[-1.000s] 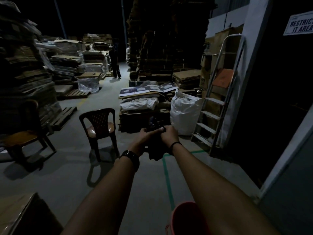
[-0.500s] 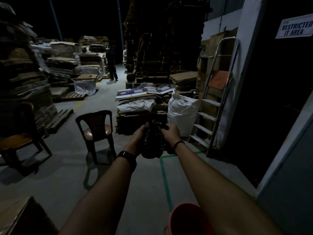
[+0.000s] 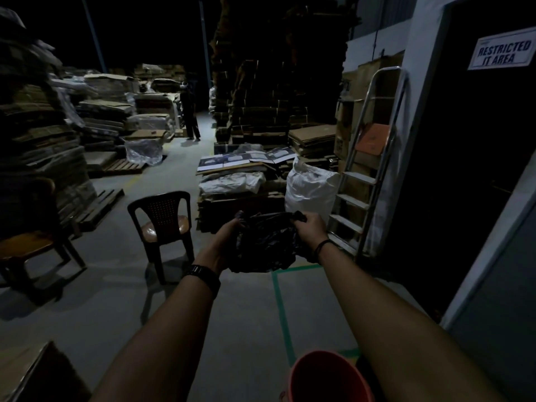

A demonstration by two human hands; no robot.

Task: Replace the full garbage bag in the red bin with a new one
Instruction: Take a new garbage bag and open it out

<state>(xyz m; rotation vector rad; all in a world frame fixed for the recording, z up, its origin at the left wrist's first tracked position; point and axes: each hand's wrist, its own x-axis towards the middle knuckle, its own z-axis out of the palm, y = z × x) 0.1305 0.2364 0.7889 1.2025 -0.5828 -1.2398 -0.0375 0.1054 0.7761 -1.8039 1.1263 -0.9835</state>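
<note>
Bag: you held a crumpled black bag out at arm's length, well beyond the red bin and above the floor.
Left hand: your left hand was clamped on the bag's left edge, fingers curled into the plastic.
Right hand: your right hand pinched a gather of the bag's top right corner.
Bin: the bin sat at the bottom edge, below your right forearm, nearer to you than the bag; no liner showed on its rim.
Step, as I judge it: you were opening out the new bag before lining the bin.
Risk, tearing: thin plastic pulled hard between two tight grips could split at the gathered corner.
Risk, wrong end: in that poor light you could tug at the sealed end instead of the mouth and waste the effort.
Risk, footing: the bin stood close to you and could be knocked over if you stepped forward without looking down.
Hidden: the bag's mouth could not be made out among the dark folds.
Cut off: only the bin's upper part showed; its inside and base were out of view.
Unclear: the full bag was nowhere to be picked out.
</note>
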